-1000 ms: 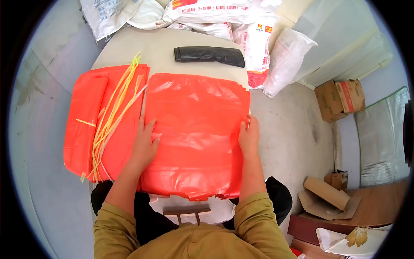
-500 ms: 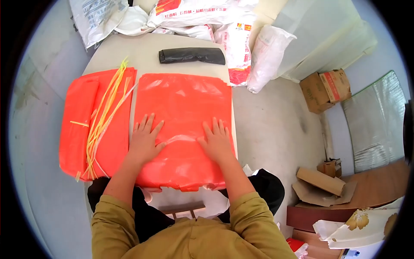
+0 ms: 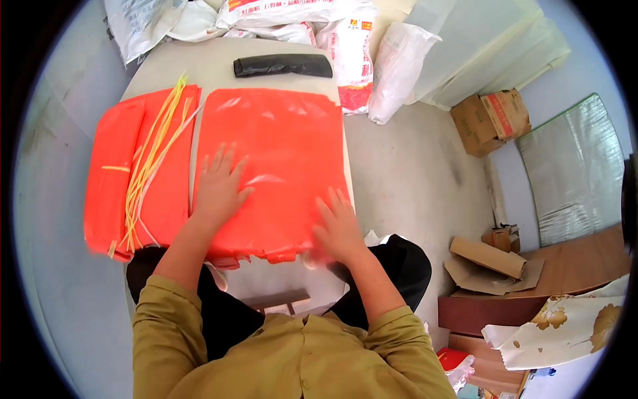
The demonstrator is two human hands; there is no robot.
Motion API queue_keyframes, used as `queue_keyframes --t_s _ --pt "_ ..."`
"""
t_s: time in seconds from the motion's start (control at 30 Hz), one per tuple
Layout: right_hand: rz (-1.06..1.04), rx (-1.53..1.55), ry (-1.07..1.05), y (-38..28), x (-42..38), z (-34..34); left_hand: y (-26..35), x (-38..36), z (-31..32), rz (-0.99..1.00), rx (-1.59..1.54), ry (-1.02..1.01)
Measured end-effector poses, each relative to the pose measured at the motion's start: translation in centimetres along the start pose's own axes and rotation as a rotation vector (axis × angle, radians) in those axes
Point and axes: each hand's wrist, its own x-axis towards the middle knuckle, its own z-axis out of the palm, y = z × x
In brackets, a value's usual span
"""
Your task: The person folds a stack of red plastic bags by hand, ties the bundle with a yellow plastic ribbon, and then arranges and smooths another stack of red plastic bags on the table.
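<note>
A flat stack of red plastic bags (image 3: 279, 133) lies on the table (image 3: 166, 66) in front of me. On its left part my left hand (image 3: 222, 186) rests with the fingers spread. My right hand (image 3: 339, 226), slightly blurred, is over the lower right edge of the stack, fingers apart and holding nothing. To the left lies a second red stack (image 3: 169, 193), partly folded over. Thin yellow ties (image 3: 151, 166) run lengthwise across that stack.
Beyond the red stacks is a black plastic roll (image 3: 282, 65). White printed sacks (image 3: 349, 60) stand at the table's far side. Cardboard boxes (image 3: 488, 123) sit by the right wall, and flattened cardboard (image 3: 488, 263) lies on a brown wooden surface (image 3: 578, 256).
My right hand has slid down toward the near right edge of the stack. My left hand has moved slightly farther up the sheet. The whole view has shifted a little.
</note>
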Motion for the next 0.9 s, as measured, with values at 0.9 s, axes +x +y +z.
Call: queue_keyframes --t_s 0.9 --pt "0.063 -0.174 0.058 -1.2 -0.3 3.8 0.3 -1.2 1.3 -0.028 -0.008 -0.139"
